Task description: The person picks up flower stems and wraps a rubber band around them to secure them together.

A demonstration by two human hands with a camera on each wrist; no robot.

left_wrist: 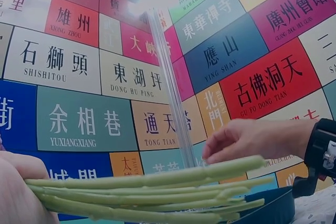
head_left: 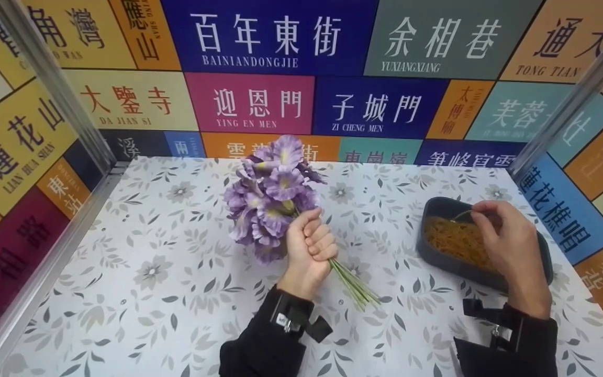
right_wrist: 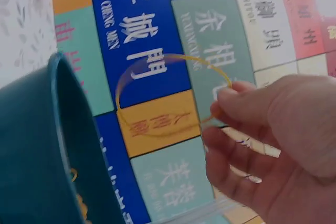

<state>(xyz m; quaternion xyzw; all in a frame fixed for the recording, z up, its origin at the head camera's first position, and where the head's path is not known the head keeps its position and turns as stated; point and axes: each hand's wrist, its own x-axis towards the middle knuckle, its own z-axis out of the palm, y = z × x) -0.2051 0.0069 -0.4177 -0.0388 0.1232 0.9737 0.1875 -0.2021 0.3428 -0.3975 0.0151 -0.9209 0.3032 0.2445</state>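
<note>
My left hand [head_left: 309, 251] grips a bunch of purple artificial flowers [head_left: 275, 196] by the stems, blooms pointing up and left in the head view. The green stems [left_wrist: 152, 192] stick out past the fist toward the lower right. My right hand [head_left: 511, 246] is over a dark blue-grey container [head_left: 427, 251] that holds many tan rubber bands [head_left: 458, 241]. Between its thumb and index finger it pinches one yellow rubber band [right_wrist: 178, 56], which hangs as a loose loop beside the container's rim in the right wrist view.
A white table [head_left: 165, 314] with a grey leaf and flower pattern lies under both hands. Colourful sign-printed panels [head_left: 259, 102] stand at the back and both sides, with clear corner strips [head_left: 55, 89] where they meet.
</note>
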